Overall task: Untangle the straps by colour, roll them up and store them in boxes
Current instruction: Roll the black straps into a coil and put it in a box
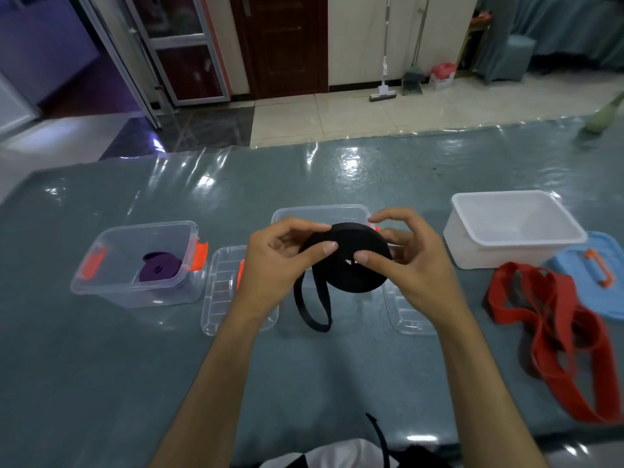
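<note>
Black strap roll (346,261): a flat coil of black webbing held in the air above the table (101,366), in front of the middle clear box (320,212); a loose loop of the same strap hangs from its lower left side.
Left hand (277,261): fingers curled around the left edge of the roll, thumb laid across its near face.
Right hand (415,258): fingers arched over the far rim of the roll, thumb pressed on its face near the centre.
Middle clear box: open, largely hidden behind the hands; its contents cannot be told.
Left clear box (101,285): open, with orange latches, holding a rolled purple strap (160,266).
Clear lids (219,298): one lies flat between the left and middle boxes, partly under the left wrist; another shows under the right wrist.
White box (513,251): open, on the right of the table.
Blue lid (607,265): orange handle, just beside the white box and partly cut by the frame edge.
Red strap (553,329): unrolled, in loose tangled loops before the white box.
Writing: no label or brand can be read, possibly for blur.
</note>
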`<act>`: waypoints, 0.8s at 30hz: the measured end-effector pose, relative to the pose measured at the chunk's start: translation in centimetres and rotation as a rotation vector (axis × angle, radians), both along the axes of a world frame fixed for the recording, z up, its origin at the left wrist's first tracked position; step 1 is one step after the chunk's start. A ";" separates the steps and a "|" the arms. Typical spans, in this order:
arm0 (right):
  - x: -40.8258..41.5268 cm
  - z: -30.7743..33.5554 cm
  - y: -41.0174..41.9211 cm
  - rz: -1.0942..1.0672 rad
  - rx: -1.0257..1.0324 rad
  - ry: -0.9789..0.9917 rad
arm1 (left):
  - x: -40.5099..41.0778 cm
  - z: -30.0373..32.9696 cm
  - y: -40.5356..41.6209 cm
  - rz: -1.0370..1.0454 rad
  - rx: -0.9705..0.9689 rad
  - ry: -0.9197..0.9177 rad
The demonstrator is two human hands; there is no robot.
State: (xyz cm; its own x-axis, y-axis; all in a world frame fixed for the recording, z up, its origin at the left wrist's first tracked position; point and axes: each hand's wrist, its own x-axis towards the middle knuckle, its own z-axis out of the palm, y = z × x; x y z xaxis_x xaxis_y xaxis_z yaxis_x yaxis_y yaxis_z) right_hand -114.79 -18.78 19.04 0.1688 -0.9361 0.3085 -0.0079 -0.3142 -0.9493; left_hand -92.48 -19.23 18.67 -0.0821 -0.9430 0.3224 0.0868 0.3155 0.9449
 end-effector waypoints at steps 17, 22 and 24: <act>-0.3 -1.1 -0.7 0.026 0.038 0.008 | 2.0 -0.4 -0.9 -0.141 0.059 -0.127; 0.6 -1.2 -1.1 0.034 0.055 0.009 | 0.8 -0.8 -0.9 0.004 0.015 -0.059; 0.8 -1.1 -1.5 -0.014 -0.009 0.008 | 0.8 -0.9 -1.2 -0.015 0.036 -0.037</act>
State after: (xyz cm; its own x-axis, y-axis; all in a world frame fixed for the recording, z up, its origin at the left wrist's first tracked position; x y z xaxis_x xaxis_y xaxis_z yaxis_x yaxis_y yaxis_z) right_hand -113.94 -20.25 17.93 0.1579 -0.9356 0.3158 -0.0198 -0.3227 -0.9463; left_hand -91.68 -20.42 17.78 -0.1073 -0.9525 0.2850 0.0560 0.2804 0.9582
